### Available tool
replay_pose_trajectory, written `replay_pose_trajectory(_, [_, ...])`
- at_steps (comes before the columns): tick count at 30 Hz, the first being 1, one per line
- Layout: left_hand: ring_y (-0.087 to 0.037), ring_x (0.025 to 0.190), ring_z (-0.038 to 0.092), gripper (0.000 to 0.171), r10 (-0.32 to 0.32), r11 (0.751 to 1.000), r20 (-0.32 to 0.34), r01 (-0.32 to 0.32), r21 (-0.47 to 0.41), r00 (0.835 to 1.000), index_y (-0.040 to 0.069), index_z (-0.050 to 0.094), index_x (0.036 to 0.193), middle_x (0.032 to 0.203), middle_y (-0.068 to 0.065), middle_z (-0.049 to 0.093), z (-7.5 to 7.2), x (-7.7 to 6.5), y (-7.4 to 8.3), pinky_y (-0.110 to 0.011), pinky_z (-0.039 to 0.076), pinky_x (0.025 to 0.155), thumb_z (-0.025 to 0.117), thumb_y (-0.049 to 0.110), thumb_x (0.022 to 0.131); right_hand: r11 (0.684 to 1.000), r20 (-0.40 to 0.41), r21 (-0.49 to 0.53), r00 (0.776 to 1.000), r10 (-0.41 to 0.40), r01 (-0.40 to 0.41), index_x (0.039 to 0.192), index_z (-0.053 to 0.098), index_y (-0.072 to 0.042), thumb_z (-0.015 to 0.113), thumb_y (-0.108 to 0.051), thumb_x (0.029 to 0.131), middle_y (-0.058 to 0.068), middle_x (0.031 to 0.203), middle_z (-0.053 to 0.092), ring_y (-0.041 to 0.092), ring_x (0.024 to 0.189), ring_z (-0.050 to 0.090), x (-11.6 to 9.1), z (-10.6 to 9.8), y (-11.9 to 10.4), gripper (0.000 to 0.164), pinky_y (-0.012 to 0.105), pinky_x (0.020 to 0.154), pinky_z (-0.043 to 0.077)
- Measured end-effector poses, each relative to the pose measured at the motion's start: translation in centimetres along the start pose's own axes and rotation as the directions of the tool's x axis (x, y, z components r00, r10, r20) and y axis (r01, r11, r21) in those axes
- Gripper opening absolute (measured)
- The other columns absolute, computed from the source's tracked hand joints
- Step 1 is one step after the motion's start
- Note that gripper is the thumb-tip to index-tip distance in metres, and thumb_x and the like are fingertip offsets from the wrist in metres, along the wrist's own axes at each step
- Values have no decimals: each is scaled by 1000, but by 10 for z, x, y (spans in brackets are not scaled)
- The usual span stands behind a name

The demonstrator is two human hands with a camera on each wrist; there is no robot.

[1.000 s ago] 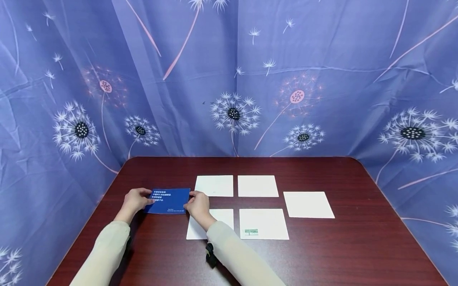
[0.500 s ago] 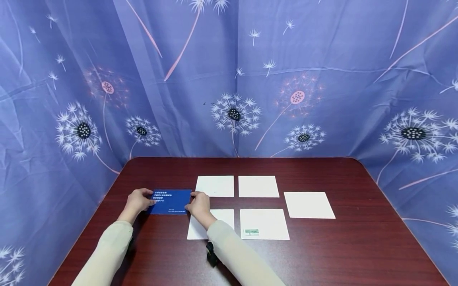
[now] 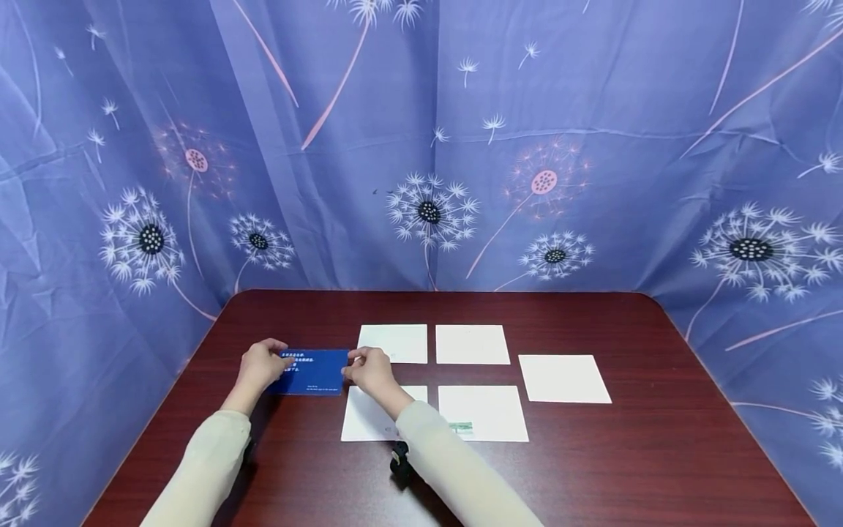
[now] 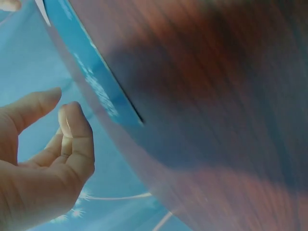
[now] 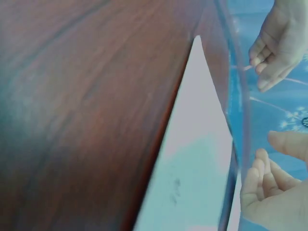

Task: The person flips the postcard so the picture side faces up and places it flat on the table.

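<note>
A blue postcard (image 3: 309, 377) with white lettering lies flat on the table's left part. My left hand (image 3: 259, 366) hovers over its left end, loosely bent fingers covering some of the lettering in the head view. In the left wrist view, thumb and fingers of the left hand (image 4: 53, 159) stand apart with nothing between them, away from the postcard (image 4: 86, 62). Over the postcard's right edge is my right hand (image 3: 372, 373). Its thumb and fingers are also apart in the right wrist view, where the right hand (image 5: 276, 190) holds nothing.
White cards lie beside the blue one: an upper left card (image 3: 402, 340), an upper middle card (image 3: 471, 344), a lower left card (image 3: 369, 417), a lower middle card (image 3: 487, 406) with a green picture, and a right card (image 3: 565, 378). A patterned curtain (image 3: 329, 183) hangs behind the table (image 3: 645, 454).
Both hands have let go of the blue postcard's ends and lifted a little, the left drifting rightward. The postcard stays in its place.
</note>
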State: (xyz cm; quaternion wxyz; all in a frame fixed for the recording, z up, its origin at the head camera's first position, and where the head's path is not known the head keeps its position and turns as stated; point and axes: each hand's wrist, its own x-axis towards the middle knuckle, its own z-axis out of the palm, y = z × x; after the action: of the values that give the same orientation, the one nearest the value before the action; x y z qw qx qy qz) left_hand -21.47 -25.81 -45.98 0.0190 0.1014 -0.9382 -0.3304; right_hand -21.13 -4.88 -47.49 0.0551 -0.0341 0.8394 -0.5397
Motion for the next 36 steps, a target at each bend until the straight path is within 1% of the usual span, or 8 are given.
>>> replay_pose_trajectory(7, [-13, 57, 56, 26, 20, 994, -2, -20, -109, 1000, -6, 65, 105, 68, -7, 60, 7, -16, 21, -26, 46, 52, 70, 10, 86, 996, 23, 79, 999, -32, 30, 102, 68, 7, 72, -2, 81, 1, 67, 58, 5, 58, 48, -6, -20, -7, 23, 17, 52, 41])
replay_pose_trajectory(10, [-12, 57, 56, 23, 42, 986, -26, -45, -163, 999, -6, 67, 102, 69, -6, 60, 11, -23, 30, -24, 45, 53, 70, 9, 85, 994, 13, 104, 999, -46, 44, 101, 68, 8, 71, -2, 81, 2, 69, 58, 6, 60, 48, -9, -31, -8, 23, 18, 55, 42])
replay_pose_trajectory(12, [-15, 59, 58, 22, 44, 974, -19, -47, -221, 999, -6, 67, 102, 71, -6, 62, 13, -28, 35, -24, 46, 54, 69, 8, 85, 993, 6, 101, 998, -61, 61, 102, 68, 7, 70, -2, 81, 2, 72, 60, 6, 63, 50, -11, -39, -8, 23, 19, 58, 44])
replay_pose_trajectory(17, [-27, 78, 67, 27, 52, 947, 53, -33, -320, 997, -9, 64, 110, 88, -14, 67, 20, -44, 43, -24, 53, 64, 65, 7, 88, 993, 31, 99, 997, -71, 68, 107, 67, 4, 65, -6, 87, 5, 84, 64, 13, 75, 60, -20, -62, -5, 23, 25, 68, 51])
replay_pose_trajectory(22, [-29, 94, 65, 32, 89, 943, 107, -49, -330, 990, -11, 61, 116, 101, -19, 68, 28, -62, 51, -34, 54, 78, 64, 8, 90, 994, 51, 74, 995, -86, 83, 112, 65, 3, 61, -9, 91, 10, 98, 67, 24, 92, 64, -34, -84, 1, 25, 33, 79, 54])
replay_pose_trajectory(25, [-31, 98, 65, 34, 112, 928, 141, -53, -368, 984, -12, 59, 119, 105, -22, 67, 32, -72, 57, -39, 54, 82, 63, 6, 90, 994, 58, 79, 995, -86, 81, 116, 63, 5, 59, -11, 93, 15, 106, 67, 29, 101, 63, -43, -94, 5, 28, 38, 85, 53])
replay_pose_trajectory(30, [-36, 106, 63, 39, 142, 899, 186, -48, -435, 972, -15, 53, 124, 116, -29, 62, 38, -82, 64, -39, 53, 87, 62, 2, 90, 993, 80, 96, 994, -70, 62, 125, 56, 8, 57, -12, 95, 22, 119, 62, 35, 111, 60, -60, -106, 12, 36, 43, 92, 51])
replay_pose_trajectory(36, [-42, 118, 55, 48, 139, 895, 243, -17, -446, 960, -16, 45, 132, 128, -32, 53, 45, -87, 64, -43, 49, 94, 61, 0, 89, 992, 109, 107, 991, -72, 60, 134, 43, 14, 56, -9, 95, 32, 133, 49, 44, 122, 50, -75, -112, 18, 47, 49, 98, 45])
